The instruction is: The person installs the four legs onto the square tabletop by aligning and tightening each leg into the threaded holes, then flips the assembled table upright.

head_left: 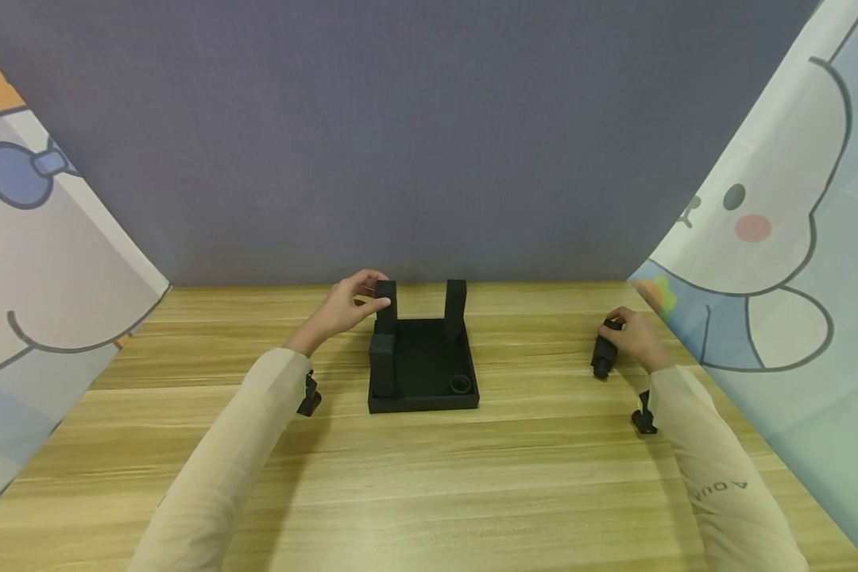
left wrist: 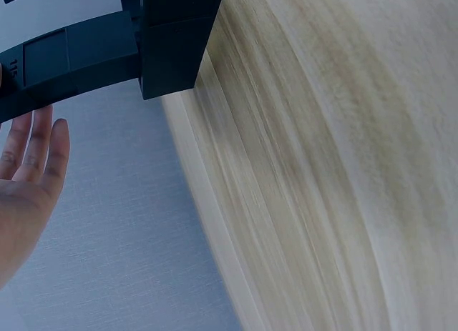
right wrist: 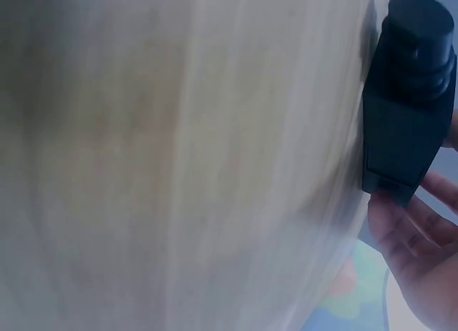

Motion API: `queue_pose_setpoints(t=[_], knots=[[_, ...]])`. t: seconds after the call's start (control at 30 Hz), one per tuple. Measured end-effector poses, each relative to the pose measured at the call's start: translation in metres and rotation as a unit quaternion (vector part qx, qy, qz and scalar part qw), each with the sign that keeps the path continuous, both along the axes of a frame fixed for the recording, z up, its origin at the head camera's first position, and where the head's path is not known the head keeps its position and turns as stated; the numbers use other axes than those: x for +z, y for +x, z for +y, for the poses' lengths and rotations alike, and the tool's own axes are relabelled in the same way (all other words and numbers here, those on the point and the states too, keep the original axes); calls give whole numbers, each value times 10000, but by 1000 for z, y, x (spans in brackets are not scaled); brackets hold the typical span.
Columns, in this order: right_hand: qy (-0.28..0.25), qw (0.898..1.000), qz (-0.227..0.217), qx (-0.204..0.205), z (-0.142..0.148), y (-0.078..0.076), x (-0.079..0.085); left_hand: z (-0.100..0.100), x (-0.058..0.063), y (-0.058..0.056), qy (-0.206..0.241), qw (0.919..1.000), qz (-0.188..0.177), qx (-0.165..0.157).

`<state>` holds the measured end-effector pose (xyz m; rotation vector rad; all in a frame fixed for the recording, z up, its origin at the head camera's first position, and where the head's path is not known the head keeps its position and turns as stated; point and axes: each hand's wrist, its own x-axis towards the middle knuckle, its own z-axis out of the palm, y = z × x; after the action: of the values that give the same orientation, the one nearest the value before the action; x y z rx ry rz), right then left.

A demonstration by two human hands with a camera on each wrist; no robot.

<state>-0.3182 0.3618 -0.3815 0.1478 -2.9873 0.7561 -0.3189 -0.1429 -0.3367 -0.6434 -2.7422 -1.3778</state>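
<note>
A black tray (head_left: 425, 365) with upright black posts stands at the back middle of the table. My left hand (head_left: 338, 308) holds the tall rear-left post (head_left: 387, 324) near its top, thumb on the near side and fingers behind. In the left wrist view that post (left wrist: 79, 56) partly hides the fingers. Far to the right, my right hand (head_left: 635, 340) grips one end of a black block with a round stepped knob (head_left: 604, 355). The right wrist view shows the knob end of this block (right wrist: 401, 134) pointing away from the fingers.
A shorter black post (head_left: 382, 367) rises at the tray's front left, a tall one (head_left: 454, 306) at its right rear. A black ring (head_left: 461, 384) lies in the tray's front right corner. Behind the wooden table (head_left: 429, 485) stands a grey panel (head_left: 415, 159); cartoon-printed panels flank it.
</note>
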Motion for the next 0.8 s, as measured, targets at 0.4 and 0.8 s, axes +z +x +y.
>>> queue_pose_setpoints(t=[0.4,0.8], knots=[[-123,9996,245,-72,1,1,-2,0,-1,-1,-16,10000,1,9],[-171,9990,404,-31,2,2,-3,0,-2,-1,87,9999,48,-44]])
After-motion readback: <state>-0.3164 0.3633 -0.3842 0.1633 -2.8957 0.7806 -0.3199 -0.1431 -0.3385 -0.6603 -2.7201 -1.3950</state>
